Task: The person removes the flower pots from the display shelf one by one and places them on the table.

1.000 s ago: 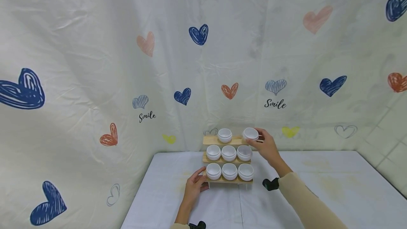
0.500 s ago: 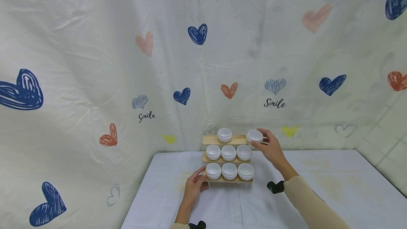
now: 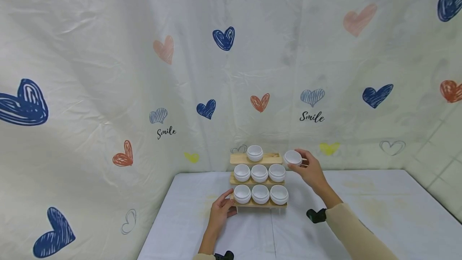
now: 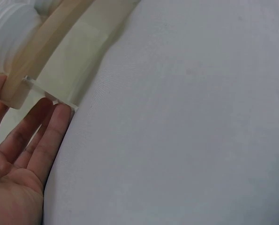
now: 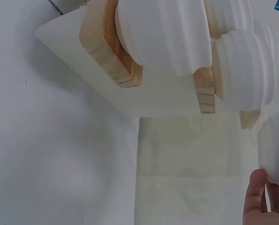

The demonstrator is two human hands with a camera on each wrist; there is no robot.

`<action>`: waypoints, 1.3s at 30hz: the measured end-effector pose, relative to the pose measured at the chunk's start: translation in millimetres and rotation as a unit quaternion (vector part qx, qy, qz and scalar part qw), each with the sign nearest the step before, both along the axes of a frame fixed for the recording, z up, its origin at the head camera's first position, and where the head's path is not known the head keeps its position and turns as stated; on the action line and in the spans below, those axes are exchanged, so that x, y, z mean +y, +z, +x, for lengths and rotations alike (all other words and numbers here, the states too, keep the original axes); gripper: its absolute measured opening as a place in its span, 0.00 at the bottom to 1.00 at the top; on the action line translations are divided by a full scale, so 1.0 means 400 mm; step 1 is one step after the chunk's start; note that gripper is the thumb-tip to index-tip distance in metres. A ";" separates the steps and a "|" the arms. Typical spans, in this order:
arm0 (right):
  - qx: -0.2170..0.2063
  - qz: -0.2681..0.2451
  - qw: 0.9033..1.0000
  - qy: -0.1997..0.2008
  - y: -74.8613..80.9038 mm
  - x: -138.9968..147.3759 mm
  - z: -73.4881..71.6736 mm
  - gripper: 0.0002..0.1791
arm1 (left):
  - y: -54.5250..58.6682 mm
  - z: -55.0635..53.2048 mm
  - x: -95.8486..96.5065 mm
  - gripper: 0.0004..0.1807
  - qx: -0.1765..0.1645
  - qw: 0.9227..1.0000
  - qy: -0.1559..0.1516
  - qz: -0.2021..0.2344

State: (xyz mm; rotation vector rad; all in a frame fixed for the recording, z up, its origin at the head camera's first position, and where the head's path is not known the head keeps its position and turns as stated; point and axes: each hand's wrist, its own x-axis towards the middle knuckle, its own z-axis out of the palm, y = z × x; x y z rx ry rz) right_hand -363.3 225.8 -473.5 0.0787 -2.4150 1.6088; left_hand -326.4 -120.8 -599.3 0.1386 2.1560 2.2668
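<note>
A three-tier wooden stand (image 3: 272, 159) with clear side supports stands on the white-covered table. Its lower and middle tiers bear three white cups each, and one white cup (image 3: 254, 153) sits mid-way along the top tier. My right hand (image 3: 312, 173) pinches another white cup (image 3: 292, 158) just off the right end of the top tier; the right wrist view shows this held cup (image 5: 276, 147) apart from the wood. At the lower left end, my left hand (image 3: 218, 214) grips the stand. Its thumb lies on the bottom shelf (image 4: 41, 51), with fingers beneath by the clear support (image 4: 50, 93).
Behind the stand hangs a pale curtain (image 3: 267, 67) printed with hearts and "Smile". The white tablecloth (image 3: 361, 212) extends to both sides, with faint yellowish patches. A tiled wall (image 3: 438, 163) shows at the far right.
My right hand has moved right and slightly down with its cup, from over the top tier's right end to beyond it. The left hand and the stand have stayed in place.
</note>
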 end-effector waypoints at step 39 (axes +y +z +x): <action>-0.082 0.019 0.996 -0.010 -0.098 0.028 0.008 0.44 | -0.002 0.000 -0.004 0.26 0.006 1.000 -0.007 0.002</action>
